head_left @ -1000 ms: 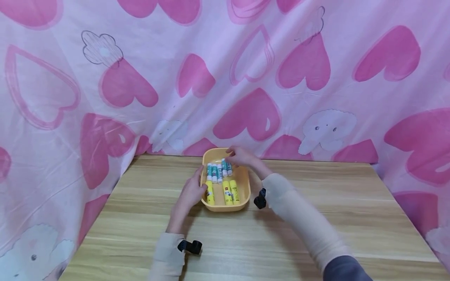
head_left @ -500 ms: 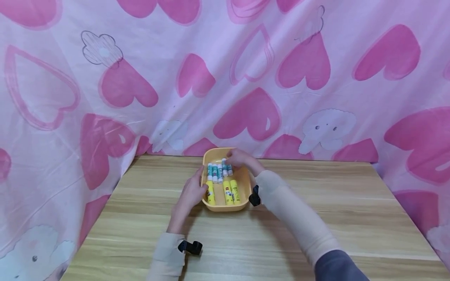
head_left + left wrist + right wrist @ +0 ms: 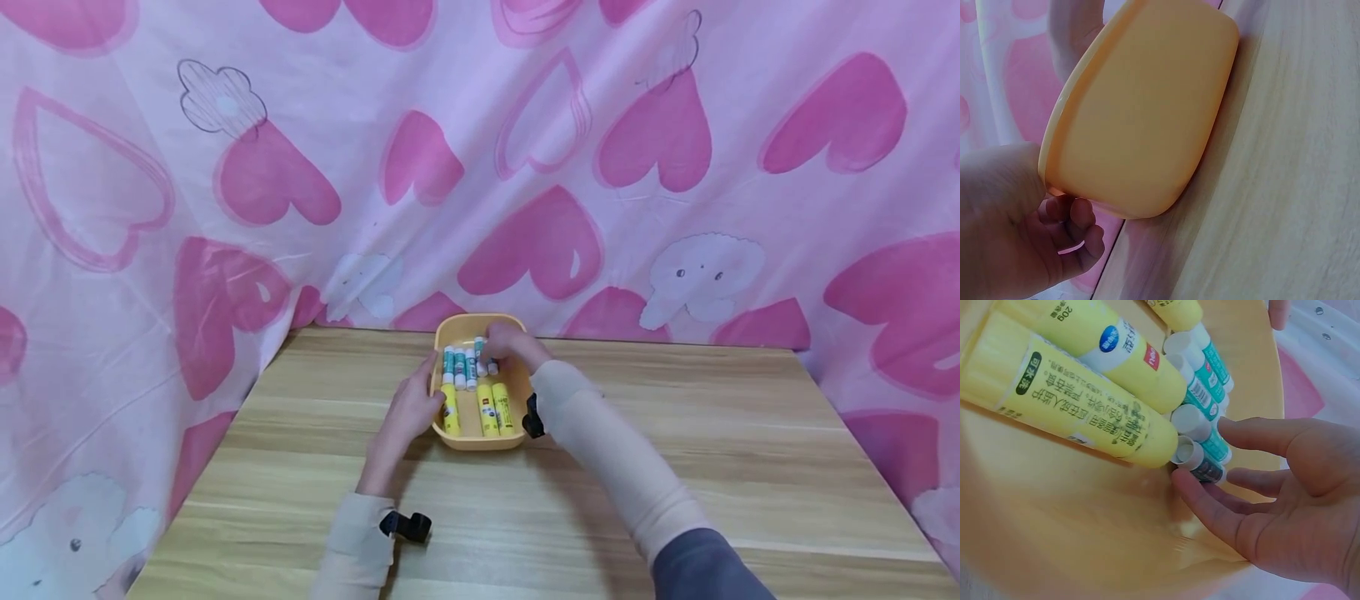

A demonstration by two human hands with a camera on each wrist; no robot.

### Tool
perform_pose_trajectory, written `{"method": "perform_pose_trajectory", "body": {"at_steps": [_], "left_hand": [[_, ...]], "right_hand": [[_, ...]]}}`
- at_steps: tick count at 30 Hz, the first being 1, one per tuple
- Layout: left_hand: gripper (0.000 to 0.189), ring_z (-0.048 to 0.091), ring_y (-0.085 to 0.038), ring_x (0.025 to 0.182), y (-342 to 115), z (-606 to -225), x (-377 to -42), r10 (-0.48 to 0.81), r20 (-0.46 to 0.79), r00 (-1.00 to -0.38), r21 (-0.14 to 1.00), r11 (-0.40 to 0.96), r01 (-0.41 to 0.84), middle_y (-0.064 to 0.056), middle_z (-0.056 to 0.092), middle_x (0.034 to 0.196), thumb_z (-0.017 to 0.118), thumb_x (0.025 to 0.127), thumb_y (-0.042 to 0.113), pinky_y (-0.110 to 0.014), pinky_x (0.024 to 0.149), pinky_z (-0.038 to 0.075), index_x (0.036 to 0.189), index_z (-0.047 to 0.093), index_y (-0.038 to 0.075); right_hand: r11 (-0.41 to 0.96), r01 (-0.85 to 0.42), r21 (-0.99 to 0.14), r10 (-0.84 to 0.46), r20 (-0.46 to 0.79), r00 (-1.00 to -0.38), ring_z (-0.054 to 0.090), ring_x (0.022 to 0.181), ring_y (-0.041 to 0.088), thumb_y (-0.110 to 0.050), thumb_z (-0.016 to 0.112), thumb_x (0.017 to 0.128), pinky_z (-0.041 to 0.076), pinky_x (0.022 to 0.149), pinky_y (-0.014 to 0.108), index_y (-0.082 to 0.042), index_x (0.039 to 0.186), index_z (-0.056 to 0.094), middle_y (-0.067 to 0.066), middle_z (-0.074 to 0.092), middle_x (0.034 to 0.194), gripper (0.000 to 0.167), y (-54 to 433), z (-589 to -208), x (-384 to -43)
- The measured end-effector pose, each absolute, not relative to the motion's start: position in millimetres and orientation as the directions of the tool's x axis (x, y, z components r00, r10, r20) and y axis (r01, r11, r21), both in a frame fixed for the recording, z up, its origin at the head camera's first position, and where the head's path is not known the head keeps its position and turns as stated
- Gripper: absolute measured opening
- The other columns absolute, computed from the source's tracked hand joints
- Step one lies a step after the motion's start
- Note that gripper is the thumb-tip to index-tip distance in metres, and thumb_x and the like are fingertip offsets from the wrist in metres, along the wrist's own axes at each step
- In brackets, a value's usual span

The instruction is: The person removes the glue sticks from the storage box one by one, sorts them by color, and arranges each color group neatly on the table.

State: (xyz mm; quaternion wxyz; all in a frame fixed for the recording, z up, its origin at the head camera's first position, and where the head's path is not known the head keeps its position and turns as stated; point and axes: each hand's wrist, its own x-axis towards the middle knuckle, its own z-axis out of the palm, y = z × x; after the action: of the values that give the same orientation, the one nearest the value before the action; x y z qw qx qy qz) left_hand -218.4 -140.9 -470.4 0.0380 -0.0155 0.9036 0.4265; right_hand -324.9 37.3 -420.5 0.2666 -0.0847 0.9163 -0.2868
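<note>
A yellow-orange plastic basin (image 3: 480, 445) stands on the table with several glue sticks lying in it. My left hand (image 3: 407, 408) grips its left rim, thumb over the edge and fingers curled outside below it. Small white-and-teal glue sticks (image 3: 460, 368) lie side by side in the far half; larger yellow glue sticks (image 3: 488, 410) lie in the near half. Inside the basin, my right hand (image 3: 513, 343) is at the right end of the small row. Its index fingertip touches the end glue stick (image 3: 1207, 469), which has a dark label, and the thumb is near its teal neighbour.
The wooden table (image 3: 750, 467) ends at a pink heart-patterned curtain (image 3: 525, 242) just behind the basin. Between two of the yellow sticks there is a gap. A black wrist camera (image 3: 405, 527) sits on the left sleeve, another (image 3: 533, 417) on the right.
My right hand has shifted slightly down and its forearm has swung left, with the fingers now lower over the right-end small glue sticks. The left hand and basin stay nearly the same.
</note>
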Motion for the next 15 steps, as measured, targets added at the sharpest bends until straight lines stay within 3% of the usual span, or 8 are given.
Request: {"method": "perform_pose_trajectory", "body": {"at_steps": [8,15], "left_hand": [[0.075,0.039,-0.029,0.143,-137.6,-472.1,-217.4,0.003,-0.088,-0.996,0.768,0.638,-0.066,-0.012,0.031,0.162,0.058,0.092,0.007,-0.048,0.116,0.034,0.159,0.025,0.016],[0.074,0.046,-0.028,0.136,-141.3,-472.4,-218.8,0.011,-0.051,-0.999,0.767,0.641,-0.032,-0.013,0.035,0.160,0.058,0.091,0.007,-0.048,0.114,0.038,0.158,0.027,0.015]], "right_hand": [[0.807,0.014,-0.591,-0.298,-0.426,-0.854,0.062,0.083,0.028,-0.004,0.070,0.084,0.057,0.082,0.041,-0.001,0.106,0.058,0.009,0.058,0.087,0.025,40.1,-427.8,-326.7],[0.762,-0.011,-0.648,-0.322,-0.365,-0.874,0.064,0.086,0.025,-0.006,0.068,0.087,0.059,0.080,0.038,0.001,0.141,0.046,0.015,0.061,0.112,0.058,43.2,-421.3,-324.9]]}}
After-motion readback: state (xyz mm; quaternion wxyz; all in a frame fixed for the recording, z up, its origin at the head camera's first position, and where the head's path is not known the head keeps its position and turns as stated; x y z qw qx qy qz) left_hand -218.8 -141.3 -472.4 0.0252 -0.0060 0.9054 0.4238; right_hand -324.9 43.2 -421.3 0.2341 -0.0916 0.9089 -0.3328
